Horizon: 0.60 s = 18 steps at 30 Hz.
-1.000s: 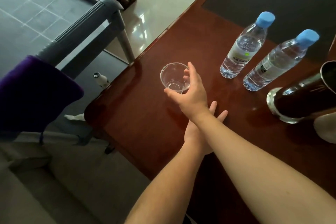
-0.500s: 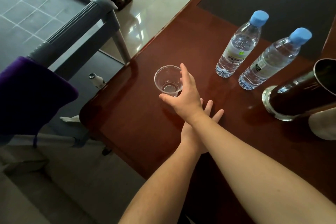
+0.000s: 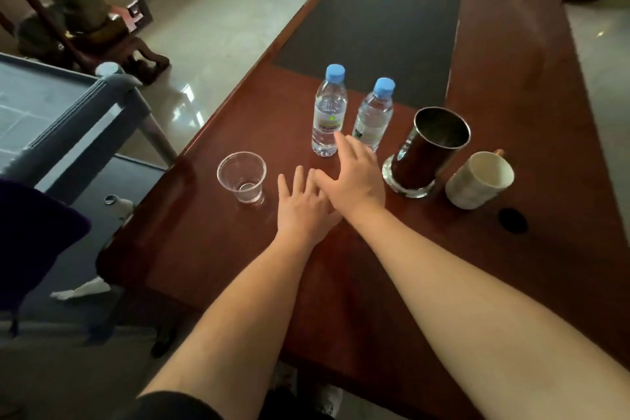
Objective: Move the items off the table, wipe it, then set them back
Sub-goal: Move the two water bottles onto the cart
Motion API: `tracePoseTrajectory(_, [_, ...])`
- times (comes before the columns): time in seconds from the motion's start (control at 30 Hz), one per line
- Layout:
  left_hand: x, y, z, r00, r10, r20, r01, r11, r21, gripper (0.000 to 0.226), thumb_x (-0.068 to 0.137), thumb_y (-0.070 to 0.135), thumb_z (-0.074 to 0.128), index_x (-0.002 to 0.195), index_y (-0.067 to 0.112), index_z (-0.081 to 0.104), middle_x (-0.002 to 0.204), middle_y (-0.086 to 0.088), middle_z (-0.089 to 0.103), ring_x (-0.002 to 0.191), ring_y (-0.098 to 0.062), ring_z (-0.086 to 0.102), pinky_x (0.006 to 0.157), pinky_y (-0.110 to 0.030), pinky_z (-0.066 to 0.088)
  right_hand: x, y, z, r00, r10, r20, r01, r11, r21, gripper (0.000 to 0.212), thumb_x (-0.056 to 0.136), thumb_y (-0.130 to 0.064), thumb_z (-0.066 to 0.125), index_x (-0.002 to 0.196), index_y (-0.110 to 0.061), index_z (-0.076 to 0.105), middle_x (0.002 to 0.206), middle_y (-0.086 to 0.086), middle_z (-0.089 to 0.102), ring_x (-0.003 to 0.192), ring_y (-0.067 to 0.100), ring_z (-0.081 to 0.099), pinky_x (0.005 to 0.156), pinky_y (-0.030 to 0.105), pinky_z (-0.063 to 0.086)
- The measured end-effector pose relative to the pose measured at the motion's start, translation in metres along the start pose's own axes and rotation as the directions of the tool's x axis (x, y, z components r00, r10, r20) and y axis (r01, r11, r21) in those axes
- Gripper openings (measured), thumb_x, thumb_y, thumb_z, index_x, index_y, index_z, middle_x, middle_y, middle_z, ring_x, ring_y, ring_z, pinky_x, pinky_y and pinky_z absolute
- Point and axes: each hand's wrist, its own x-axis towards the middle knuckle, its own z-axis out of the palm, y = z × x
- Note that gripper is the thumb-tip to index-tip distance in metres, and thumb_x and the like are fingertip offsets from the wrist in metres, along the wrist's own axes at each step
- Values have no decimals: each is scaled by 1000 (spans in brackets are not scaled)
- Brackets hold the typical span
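Note:
A clear plastic cup (image 3: 242, 177) stands upright on the red-brown table (image 3: 204, 242) near its left edge, with nothing touching it. Two water bottles with blue caps stand behind it: one (image 3: 329, 109) on the left, the other (image 3: 373, 112) beside it. My right hand (image 3: 354, 174) hovers open just in front of the bottles, fingers pointing at them. Flat on the table lies my left hand (image 3: 301, 206), fingers spread, partly under my right hand. A dark metal cylinder (image 3: 429, 147) on a glass coaster and a white mug (image 3: 480, 179) stand to the right.
A black mat (image 3: 375, 27) covers the far part of the table. A small dark round spot (image 3: 512, 220) sits near the mug. Left of the table stand a grey frame (image 3: 85, 112), a purple cloth (image 3: 30, 242), and a crumpled tissue (image 3: 81, 290) on the floor.
My right hand has let go of the plastic cup and moved right toward the bottles. The cup now stands alone. The camera has tilted up, showing more of the table.

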Motion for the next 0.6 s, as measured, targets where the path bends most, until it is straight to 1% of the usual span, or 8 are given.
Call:
tracePoseTrajectory(0.07, [3, -3, -19, 996, 23, -85, -26, 999, -27, 67, 96, 49, 41, 152, 14, 29, 160, -16, 23, 148, -38, 15, 117, -61, 3, -4, 9, -16, 999, 0, -32, -4, 992, -130, 72, 86, -44, 59, 149, -18, 34, 151, 6, 38, 138, 28, 29, 113, 39, 24])
tracePoseTrajectory(0.13, [6, -5, -41, 983, 66, -172, -71, 997, -20, 59, 97, 50, 39, 147, 20, 35, 156, -13, 31, 145, -37, 21, 115, -63, 8, -7, 16, -30, 999, 26, -39, -33, 981, -194, 72, 87, -49, 57, 148, -18, 34, 151, 6, 37, 137, 30, 29, 113, 40, 24])
tracePoseTrajectory(0.17, [7, -7, -51, 980, 67, -185, -70, 998, -9, 59, 97, 53, 37, 147, 22, 35, 157, -12, 31, 146, -36, 19, 115, -63, 8, -9, 19, -35, 998, 47, -45, -55, 977, -207, 71, 87, -50, 55, 147, -19, 35, 151, 6, 36, 137, 31, 29, 112, 40, 25])
tracePoseTrajectory(0.27, [10, -15, -74, 991, 0, -132, 5, 999, 38, 73, 95, 67, 28, 154, 24, 22, 163, -9, 18, 151, -32, 5, 116, -61, 2, -15, 25, -48, 994, 89, -57, -99, 969, -228, 69, 88, -52, 54, 146, -20, 35, 152, 6, 35, 137, 31, 28, 111, 41, 26])
tracePoseTrajectory(0.4, [11, -23, -94, 980, -15, -198, 25, 998, 50, 73, 95, 66, 30, 154, 23, 20, 163, -10, 18, 151, -33, 5, 117, -61, 6, -17, 23, -54, 991, 119, -55, -129, 957, -258, 70, 89, -54, 52, 147, -21, 33, 153, 6, 32, 139, 30, 27, 111, 41, 28])
tracePoseTrajectory(0.47, [13, -25, -97, 977, -30, -210, 37, 999, 28, 72, 95, 65, 33, 152, 23, 23, 163, -10, 18, 151, -33, 5, 117, -60, 7, -15, 20, -54, 988, 129, -80, -144, 960, -238, 70, 88, -54, 53, 146, -20, 34, 152, 6, 34, 137, 30, 29, 109, 42, 31])
tracePoseTrajectory(0.53, [17, -28, -97, 978, -48, -204, 46, 999, -16, 72, 94, 66, 37, 151, 23, 25, 162, -10, 19, 151, -33, 7, 118, -58, 9, -10, 18, -53, 984, 157, -88, -170, 969, -177, 72, 86, -53, 56, 146, -19, 33, 150, 5, 36, 135, 28, 32, 105, 41, 35])
tracePoseTrajectory(0.6, [26, -30, -95, 978, -49, -201, 18, 988, -152, 75, 91, 66, 45, 150, 23, 28, 161, -10, 22, 151, -32, 10, 118, -54, 14, -3, 15, -51, 971, 227, -81, -229, 973, -24, 72, 83, -52, 61, 143, -19, 37, 143, 4, 43, 130, 26, 39, 97, 40, 42])
